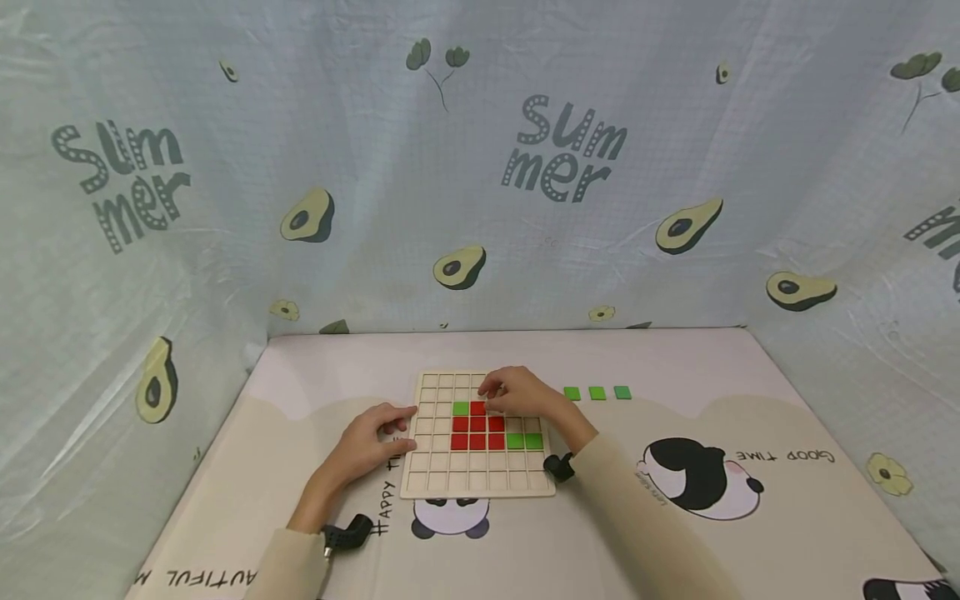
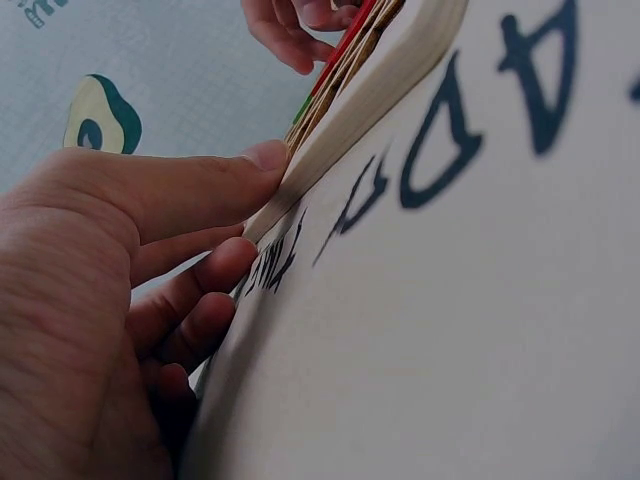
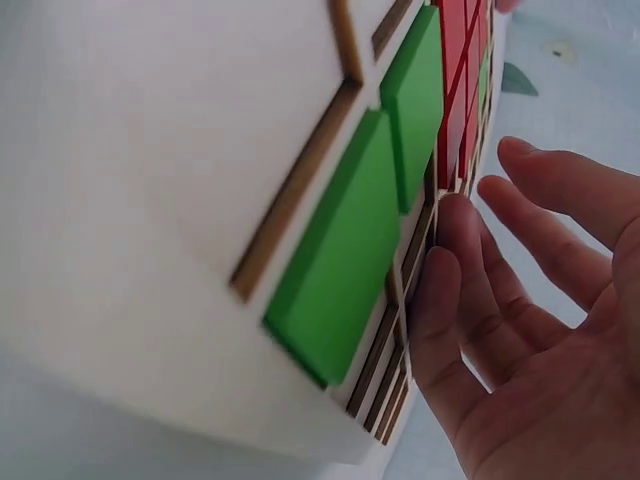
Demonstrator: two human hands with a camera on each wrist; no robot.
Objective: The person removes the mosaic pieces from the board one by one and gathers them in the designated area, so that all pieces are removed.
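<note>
A pale wooden grid board [image 1: 427,483] lies flat on the table, with red square tiles [image 1: 477,424] in its middle cells. One green tile [image 1: 461,408] sits at their upper left, and two green tiles [image 3: 345,250] fill cells to their right. My left hand [image 1: 367,439] is at the board's left edge, thumb and fingers spread apart and touching its side. Over the board's upper part is my right hand [image 1: 517,392], its fingers loosely bent beside the upper red tiles. In the right wrist view nothing shows between thumb and fingers, and the lower fingers rest close against the grid.
Three loose green tiles [image 1: 597,392] lie in a row on the table right of the board. The printed tablecloth [image 1: 337,367] bears panda drawings and lettering. A pale curtain [image 1: 360,275] with avocado prints hangs behind the table and along both sides.
</note>
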